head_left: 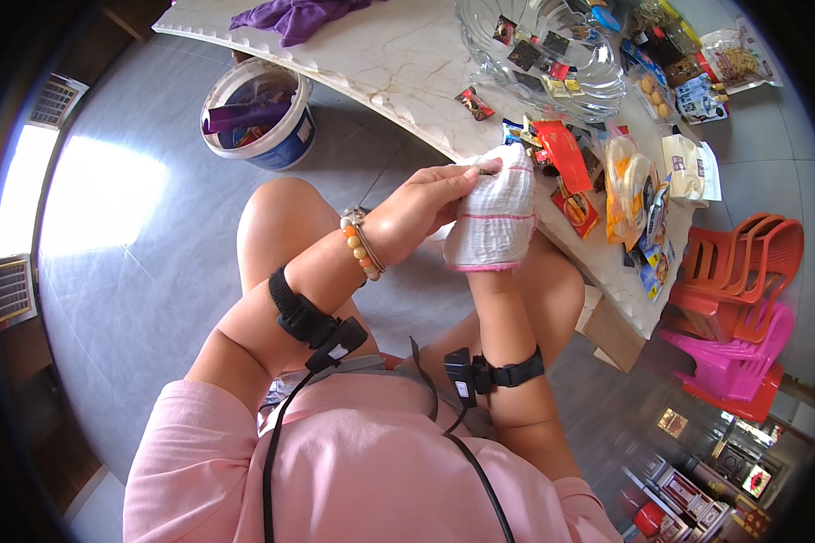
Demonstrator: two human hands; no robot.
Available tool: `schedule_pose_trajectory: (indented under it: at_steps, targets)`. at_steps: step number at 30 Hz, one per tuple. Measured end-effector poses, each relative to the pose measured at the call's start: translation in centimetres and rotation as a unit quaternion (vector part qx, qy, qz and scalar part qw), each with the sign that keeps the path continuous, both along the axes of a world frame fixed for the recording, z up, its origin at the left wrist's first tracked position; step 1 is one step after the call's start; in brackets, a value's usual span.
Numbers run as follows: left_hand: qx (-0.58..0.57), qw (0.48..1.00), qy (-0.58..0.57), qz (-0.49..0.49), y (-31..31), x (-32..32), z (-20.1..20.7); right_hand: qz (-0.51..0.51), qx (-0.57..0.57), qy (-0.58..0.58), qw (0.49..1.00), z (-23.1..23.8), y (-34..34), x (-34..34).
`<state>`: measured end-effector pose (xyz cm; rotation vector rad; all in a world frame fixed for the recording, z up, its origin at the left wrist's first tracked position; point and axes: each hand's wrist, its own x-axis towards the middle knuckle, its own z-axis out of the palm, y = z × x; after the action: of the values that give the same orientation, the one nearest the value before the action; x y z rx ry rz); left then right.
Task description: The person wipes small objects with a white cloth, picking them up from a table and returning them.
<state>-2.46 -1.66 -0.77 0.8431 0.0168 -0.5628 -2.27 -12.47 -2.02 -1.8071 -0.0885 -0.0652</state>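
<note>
White cloth (491, 222) with pink lines: just right of frame centre, just off the near edge of the table (362, 61). Risks, as judged: hem looks loose about the wrist, so a hard tug could drag it off the right hand, which it covers; a swing toward the upper right could knock the red packet (563, 156) or its neighbours, lying close to the cloth's top. The 2 black cords (274, 443) might snag if the arms spread wide. Pose: left forearm slants up from lower left, left hand (426, 204) pinching cloth near its top, thumb uppermost, bracelet (360, 252) at the wrist. Right forearm (505, 317) runs nearly straight up the frame; fingers hidden under the fabric, grip cannot be told. Bowl (605, 90) upper right, bucket (287, 147) upper left.
</note>
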Motion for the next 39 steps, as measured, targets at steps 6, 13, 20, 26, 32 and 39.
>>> schedule_pose_trajectory:
  at_steps: [6,13,20,26,32,39]
  targets:
    - [-0.036,0.998,0.024,0.035,0.6,0.5,0.4,-0.019,-0.116,-0.098,0.988,1.4,1.1,0.5]
    - [-0.073,0.994,0.027,0.079,1.4,0.9,0.8,0.108,-0.178,-0.204,0.957,0.0,-0.6,1.6]
    - [-0.036,0.995,0.054,0.076,1.4,1.0,0.9,0.115,-0.404,-0.257,0.871,2.9,-1.7,1.6]
    - [-0.035,0.994,0.048,0.094,1.0,0.9,0.2,0.140,-0.511,-0.257,0.808,3.1,-1.8,1.4]
    - [-0.004,0.985,0.042,0.168,0.7,1.2,-1.2,0.107,-0.240,-0.153,0.953,-0.1,-0.5,1.4]
    - [0.137,0.978,-0.085,0.129,0.5,0.2,-0.1,0.119,0.130,-0.038,0.984,-4.6,1.4,-3.4]
